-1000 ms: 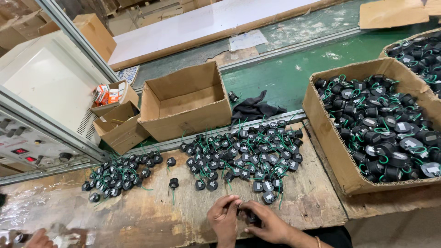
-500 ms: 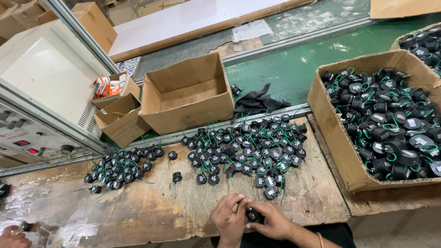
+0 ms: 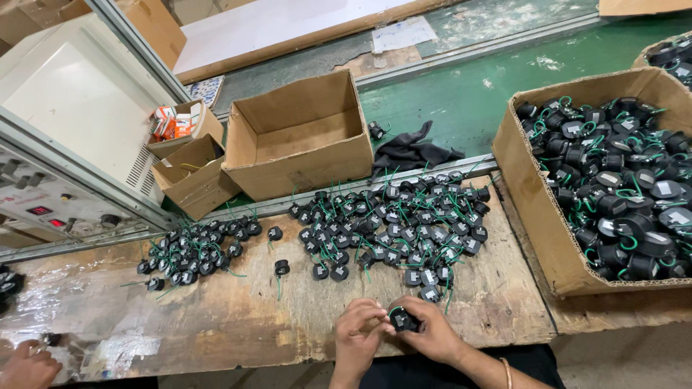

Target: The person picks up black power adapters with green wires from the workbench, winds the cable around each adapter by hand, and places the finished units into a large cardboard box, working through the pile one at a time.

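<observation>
A small black round part with a green wire [image 3: 402, 319] is pinched between both hands at the near edge of the worn wooden counter [image 3: 238, 328], at 6 o'clock in the view. The left hand [image 3: 358, 333] is curled against the part's left side, its fingers [image 3: 375, 315] clenched on it; the right hand [image 3: 432, 333] is wrapped around the right side, so the part appears to be steadied by 1 hand while being worked by the other.

At 12 o'clock from the hands a large heap of like parts [image 3: 393, 227] is spread within easy reach, and a smaller heap [image 3: 194, 252] is kept apart at 10 o'clock, with 1 stray part [image 3: 281, 268] between them.

At 3 o'clock a big cardboard box [image 3: 537, 216] is filled with larger black parts with green wires. At 11 o'clock an open cardboard box [image 3: 295, 137] is seen with nothing inside. Beside it, 2 small cartons [image 3: 189, 173] are stacked; orange and white packets are held in the upper 1. A dark cloth [image 3: 411, 151] lies on the green belt [image 3: 468, 94]. Another person's hand [image 3: 27, 366] is seen at 8 o'clock.
</observation>
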The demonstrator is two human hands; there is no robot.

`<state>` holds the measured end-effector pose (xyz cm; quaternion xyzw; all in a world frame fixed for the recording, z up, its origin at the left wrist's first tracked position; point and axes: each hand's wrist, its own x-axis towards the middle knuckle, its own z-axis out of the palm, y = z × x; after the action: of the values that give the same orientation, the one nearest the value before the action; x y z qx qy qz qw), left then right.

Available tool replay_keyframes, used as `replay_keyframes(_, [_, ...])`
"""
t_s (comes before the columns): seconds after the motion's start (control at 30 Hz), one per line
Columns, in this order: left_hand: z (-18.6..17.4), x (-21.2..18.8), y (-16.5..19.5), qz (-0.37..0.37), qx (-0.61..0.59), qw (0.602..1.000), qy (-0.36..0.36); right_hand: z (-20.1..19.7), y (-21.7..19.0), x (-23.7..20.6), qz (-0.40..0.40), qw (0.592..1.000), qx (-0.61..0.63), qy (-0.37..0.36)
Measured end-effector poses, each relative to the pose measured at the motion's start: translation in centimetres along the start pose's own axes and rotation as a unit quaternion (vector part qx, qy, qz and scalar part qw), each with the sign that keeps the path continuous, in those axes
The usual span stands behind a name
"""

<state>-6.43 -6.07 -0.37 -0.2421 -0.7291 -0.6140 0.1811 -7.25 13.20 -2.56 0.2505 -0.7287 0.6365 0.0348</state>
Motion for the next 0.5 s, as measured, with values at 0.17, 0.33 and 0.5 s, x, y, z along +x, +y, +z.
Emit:
replay_keyframes(0.17, [2.2, -1.1, -1.9, -0.269, -0.119, 0.955, 0.023, 0.0, 0.2, -0.4, 0.002, 0.998, -0.026, -0.058])
replay_keyframes(0.33, [1.6, -2.5, -2.2, -0.237, -0.152, 0.959, 0.023, -0.2, -0.2, -0.6, -0.025, 0.992, -0.047, -0.118])
replay_keyframes(0.5, [-4.6, -1.9, -2.2, -0.095, -0.080, 0.977, 0.174, -0.2, -0.4, -0.5, -0.090, 0.988, 0.003, -0.123])
